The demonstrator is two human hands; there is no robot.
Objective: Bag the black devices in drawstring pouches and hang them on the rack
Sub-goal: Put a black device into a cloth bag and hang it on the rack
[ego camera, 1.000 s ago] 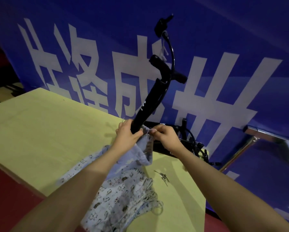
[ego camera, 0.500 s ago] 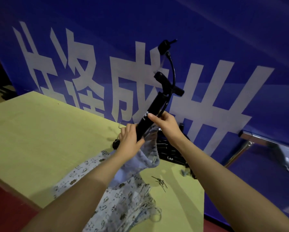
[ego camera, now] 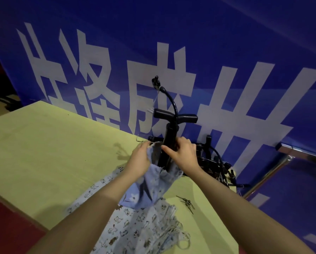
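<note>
Black pump [ego camera: 169, 143] stands upright, its lower part inside a blue drawstring pouch [ego camera: 153, 184] above the yellow table [ego camera: 52, 153]; left hand [ego camera: 139, 162] pinches the pouch's rim, fingers clamped on cloth; right hand [ego camera: 182, 154] grips the pump's barrel; more pouches [ego camera: 140, 230] lie below; other black pumps [ego camera: 214, 165] sit behind

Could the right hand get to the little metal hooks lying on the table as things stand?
Probably yes, once free. The metal hooks lie bare on the table under the right forearm, nothing over them. But the right hand currently grips the black pump.
</note>
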